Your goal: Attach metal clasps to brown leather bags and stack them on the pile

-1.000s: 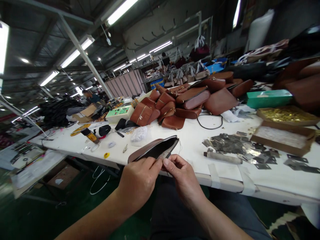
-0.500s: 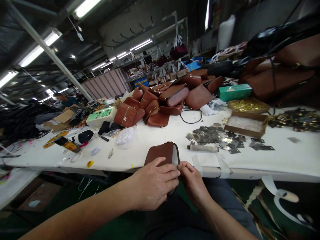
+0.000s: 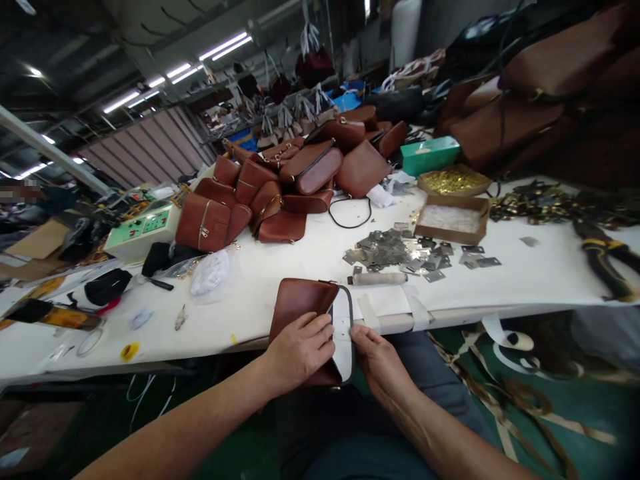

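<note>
A brown leather handbag point(image 3: 300, 297) lies partly over the table's front edge, close to my body. Its flap point(image 3: 343, 320) is folded out, showing a pale lining with small marks and a dark rim. My left hand point(image 3: 303, 347) grips the bag from the left, fingers laid across the opening's edge. At the flap's right rim, my right hand point(image 3: 373, 350) pinches the dark edge between thumb and fingers. The bag's lower part is partly hidden behind my left hand.
Behind the bag are a grey roller-like tool point(image 3: 377, 279), thin metal plates point(image 3: 395, 250) and a cardboard box point(image 3: 453, 220). A heap of brown bags point(image 3: 313, 167) stands farther back. Pliers point(image 3: 606, 259) lie at right, yellow tape point(image 3: 129, 351) at left.
My view has swung right, bringing the pliers in. The flap now spreads wider, with more pale lining showing. My left fingers have drawn back from the flap's rim.
</note>
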The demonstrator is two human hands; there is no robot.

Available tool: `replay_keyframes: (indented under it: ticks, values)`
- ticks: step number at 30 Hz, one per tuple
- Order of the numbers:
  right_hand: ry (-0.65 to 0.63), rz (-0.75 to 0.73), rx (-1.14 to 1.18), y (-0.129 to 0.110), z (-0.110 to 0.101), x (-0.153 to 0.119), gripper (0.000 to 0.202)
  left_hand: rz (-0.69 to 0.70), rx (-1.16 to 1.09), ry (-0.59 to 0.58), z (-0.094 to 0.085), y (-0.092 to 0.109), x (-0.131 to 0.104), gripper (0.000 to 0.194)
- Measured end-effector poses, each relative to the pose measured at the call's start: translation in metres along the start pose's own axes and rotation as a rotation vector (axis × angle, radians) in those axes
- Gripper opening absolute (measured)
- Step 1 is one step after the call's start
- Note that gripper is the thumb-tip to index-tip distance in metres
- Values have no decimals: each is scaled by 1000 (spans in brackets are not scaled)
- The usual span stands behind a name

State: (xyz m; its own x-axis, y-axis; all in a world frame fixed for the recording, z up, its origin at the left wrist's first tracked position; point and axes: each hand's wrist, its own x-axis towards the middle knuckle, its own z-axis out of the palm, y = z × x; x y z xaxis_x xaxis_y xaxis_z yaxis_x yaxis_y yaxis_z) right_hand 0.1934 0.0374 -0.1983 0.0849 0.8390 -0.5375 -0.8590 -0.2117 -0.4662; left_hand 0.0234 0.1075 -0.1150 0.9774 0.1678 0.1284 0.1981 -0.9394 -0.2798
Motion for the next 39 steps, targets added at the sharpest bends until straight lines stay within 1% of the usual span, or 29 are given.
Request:
replay_keyframes:
  ticks: [2,5,7,10,11,13,16,19,21,22,23,25,26,27,28,29,31,32,33,34,36,37,39]
  values:
    - [20,5,-15,3,-1,-1,45,-41,-38,-4,10,5,-5,15]
    - [82,-20,-52,7,-2,-1,44,-77,-54,-72,15,7,-8,20]
    - [116,-37,-78,9,-1,0,44,-77,-47,-120,14,3,-8,24]
    - [163,-53,-105,12,2,3,44,-51,-80,-182,8,-11,-8,29]
    - [177,-58,-111,13,3,4,44,-50,-113,-208,7,-15,-8,33]
    - [199,-68,-118,15,3,6,44,-78,-192,-260,5,-20,-8,47]
    - [231,-77,-129,19,1,9,47,-131,-290,-329,3,-22,-8,63]
    - [263,-91,-154,21,-1,10,50,-156,-361,-359,2,-23,-8,66]
    - [250,-77,-196,20,-3,8,51,-168,-404,-367,2,-25,-9,68]
    - [222,-61,-237,18,-5,7,51,-174,-424,-373,3,-26,-10,72]
    - [185,-47,-306,14,-8,5,50,-178,-444,-380,5,-27,-11,79]
    - [113,-63,-523,-4,-16,1,48,-165,-484,-408,9,-28,-12,104]
    - [99,-107,-653,-18,-21,-1,49,-151,-498,-432,11,-28,-11,118]
    - [112,-178,-786,-36,-27,-2,49,-137,-507,-463,12,-28,-10,130]
    - [154,-271,-912,-56,-33,-1,49,-128,-508,-501,13,-28,-9,135]
    - [221,-373,-1029,-79,-39,1,50,-125,-506,-536,11,-27,-7,135]
    - [406,-575,-1252,-126,-50,10,51,-144,-501,-576,6,-26,-3,124]
    - [505,-644,-1376,-147,-55,17,53,-156,-505,-581,2,-26,-2,117]
    - [591,-678,-1501,-166,-59,24,55,-165,-513,-576,-2,-27,-2,112]
    - [661,-673,-1618,-180,-62,33,56,-172,-523,-566,-4,-27,-1,108]
    - [743,-609,-1792,-197,-66,47,55,-177,-536,-548,-7,-27,-2,106]
    - [759,-577,-1837,-201,-67,52,53,-178,-536,-542,-6,-28,-3,106]
    - [760,-551,-1856,-202,-68,59,48,-176,-523,-525,-3,-29,-5,107]
